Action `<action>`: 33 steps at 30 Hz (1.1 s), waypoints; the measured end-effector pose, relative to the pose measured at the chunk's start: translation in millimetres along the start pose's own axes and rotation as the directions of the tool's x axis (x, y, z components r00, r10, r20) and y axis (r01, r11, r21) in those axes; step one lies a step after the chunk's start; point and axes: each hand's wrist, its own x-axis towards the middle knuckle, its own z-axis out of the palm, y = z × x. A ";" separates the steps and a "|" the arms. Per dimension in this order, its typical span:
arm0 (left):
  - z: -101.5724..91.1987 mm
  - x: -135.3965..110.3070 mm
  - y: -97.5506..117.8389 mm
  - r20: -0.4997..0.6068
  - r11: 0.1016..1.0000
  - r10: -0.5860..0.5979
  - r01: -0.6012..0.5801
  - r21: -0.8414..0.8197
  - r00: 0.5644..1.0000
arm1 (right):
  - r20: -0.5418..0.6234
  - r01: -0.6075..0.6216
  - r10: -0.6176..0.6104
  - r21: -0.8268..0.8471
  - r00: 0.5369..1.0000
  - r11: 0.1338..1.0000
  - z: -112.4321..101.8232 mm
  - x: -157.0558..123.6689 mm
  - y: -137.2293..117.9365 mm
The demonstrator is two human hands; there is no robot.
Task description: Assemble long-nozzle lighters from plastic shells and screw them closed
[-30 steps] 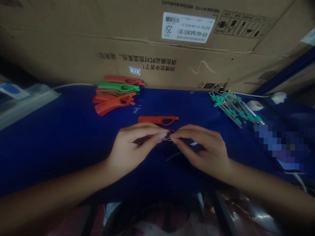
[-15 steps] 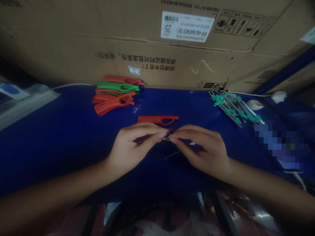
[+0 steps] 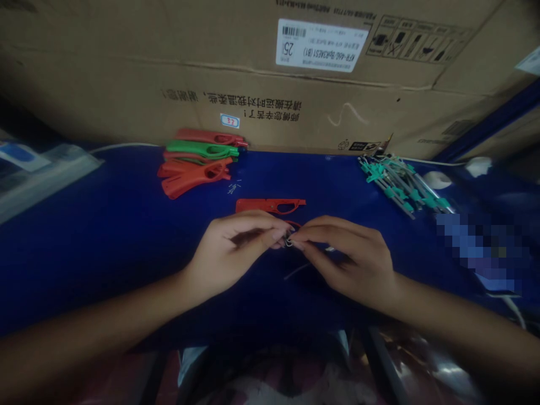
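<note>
My left hand [image 3: 236,247] is closed in a pinch on a small dark part [image 3: 287,242] with thin light wires on it. Fingertips of my right hand [image 3: 352,256] meet it from the other side, pinched on a thin wire [image 3: 290,243]. A red wire [image 3: 294,223] arches above the fingertips. Most of the part is hidden by the fingers. Just beyond my hands lies a red lighter handle shell [image 3: 264,205], its inner side up, with a trigger opening at the right end. A thin pale wire [image 3: 297,271] hangs below my right hand.
Red and green handle shells [image 3: 202,149] lie piled at the back left, beside several tiny metal pins [image 3: 234,187]. Metal rods with teal clips [image 3: 396,183] are heaped at the back right. A cardboard box [image 3: 253,67] stands behind the blue table [image 3: 126,236].
Both hands have shifted very slightly to the right and stay pinched together at the small part. The shells and rods lie as before.
</note>
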 end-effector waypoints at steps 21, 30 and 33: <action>-0.5 -0.3 -6.5 -0.002 0.977 -0.172 0.170 -0.129 0.985 | -0.010 -0.030 0.030 -0.026 1.000 0.999 -3.5 2.6 -2.4; -0.2 -5.1 -8.0 0.069 0.989 0.141 -0.139 -0.042 0.988 | -0.038 -0.074 0.073 -0.031 0.997 0.997 -1.8 0.6 -3.6; 0.0 -8.4 -9.9 0.079 0.976 0.202 -0.207 0.067 0.976 | -0.055 -0.104 0.103 -0.021 0.993 0.994 -1.2 0.7 -4.5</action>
